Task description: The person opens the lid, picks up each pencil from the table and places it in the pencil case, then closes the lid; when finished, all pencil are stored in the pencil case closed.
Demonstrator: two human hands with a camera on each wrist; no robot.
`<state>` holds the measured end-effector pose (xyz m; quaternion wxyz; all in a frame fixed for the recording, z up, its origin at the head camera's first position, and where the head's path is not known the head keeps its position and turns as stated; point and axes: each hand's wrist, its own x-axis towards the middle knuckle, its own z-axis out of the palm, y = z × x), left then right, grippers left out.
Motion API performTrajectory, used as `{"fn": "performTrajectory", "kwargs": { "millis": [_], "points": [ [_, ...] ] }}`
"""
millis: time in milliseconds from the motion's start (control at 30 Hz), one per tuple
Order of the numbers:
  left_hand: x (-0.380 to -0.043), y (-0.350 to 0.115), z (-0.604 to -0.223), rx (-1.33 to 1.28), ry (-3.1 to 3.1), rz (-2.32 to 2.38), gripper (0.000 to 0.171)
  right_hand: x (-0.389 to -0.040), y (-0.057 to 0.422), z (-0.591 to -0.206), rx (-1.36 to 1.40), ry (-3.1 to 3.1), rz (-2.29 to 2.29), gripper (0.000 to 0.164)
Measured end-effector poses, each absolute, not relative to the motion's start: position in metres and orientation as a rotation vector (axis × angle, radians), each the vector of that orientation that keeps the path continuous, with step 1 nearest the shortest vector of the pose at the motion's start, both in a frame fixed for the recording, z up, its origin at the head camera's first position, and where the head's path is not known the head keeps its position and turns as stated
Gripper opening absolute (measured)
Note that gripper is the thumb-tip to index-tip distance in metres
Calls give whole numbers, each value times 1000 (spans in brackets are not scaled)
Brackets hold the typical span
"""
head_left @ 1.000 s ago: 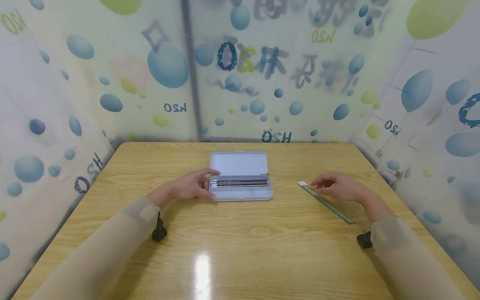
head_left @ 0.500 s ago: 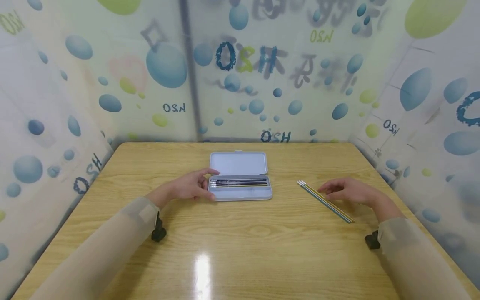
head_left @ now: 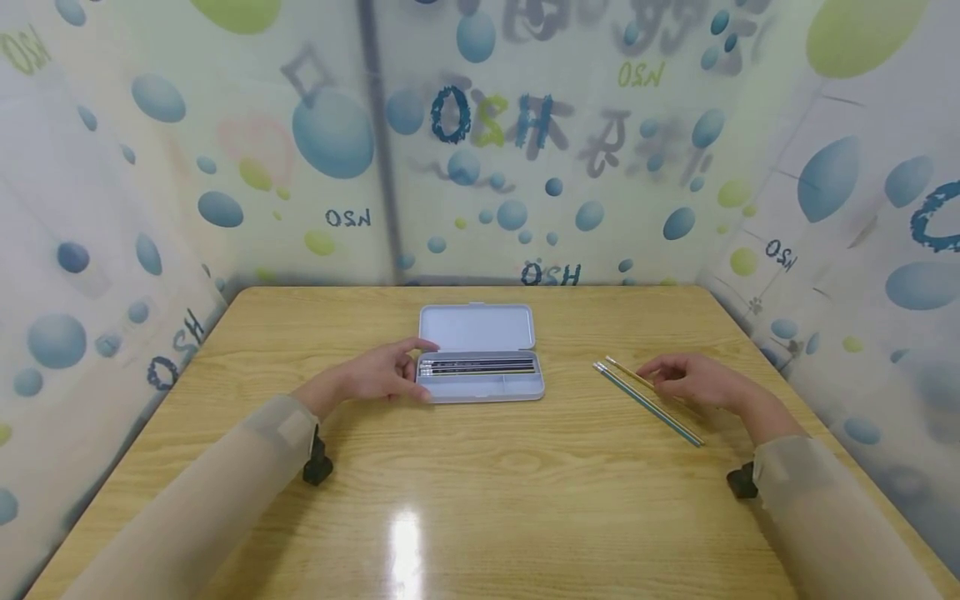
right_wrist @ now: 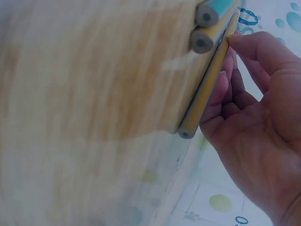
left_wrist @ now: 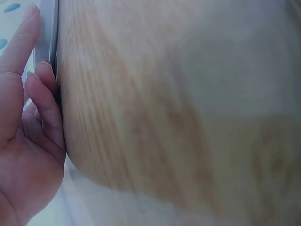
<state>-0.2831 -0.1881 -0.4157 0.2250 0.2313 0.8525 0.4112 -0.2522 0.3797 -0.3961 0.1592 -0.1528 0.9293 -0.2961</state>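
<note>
In the head view, a pale blue pencil case [head_left: 465,390] lies with its lid [head_left: 476,327] folded back. Several dark pencils [head_left: 480,367] fill its rear compartment. My left hand [head_left: 378,372] holds the case's left end, thumb at the front corner and index finger by the hinge side. On the right, my right hand [head_left: 697,382] pinches a yellow pencil [right_wrist: 204,101] between thumb and fingers. Beside it, a teal pencil [right_wrist: 207,16] and a second yellow pencil [right_wrist: 202,41] lie together on the table, unsharpened ends towards the right wrist camera.
The wooden table [head_left: 480,483] carries the case and the loose pencils. Behind it and at both sides hang printed curtains [head_left: 480,183]. Each wrist wears a small dark camera, such as the left one [head_left: 318,462].
My right hand first drew back to the right, then took hold of one yellow pencil. That pencil's eraser end has swung away from the other two. The left hand stays put.
</note>
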Motion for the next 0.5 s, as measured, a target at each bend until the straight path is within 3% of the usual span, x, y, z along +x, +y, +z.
{"fn": "performTrajectory", "kwargs": {
  "millis": [500],
  "points": [
    [-284, -189, -417, 671, 2347, 1143, 88, -252, 373, -395, -420, 2737, -786, 33]
  ]
}}
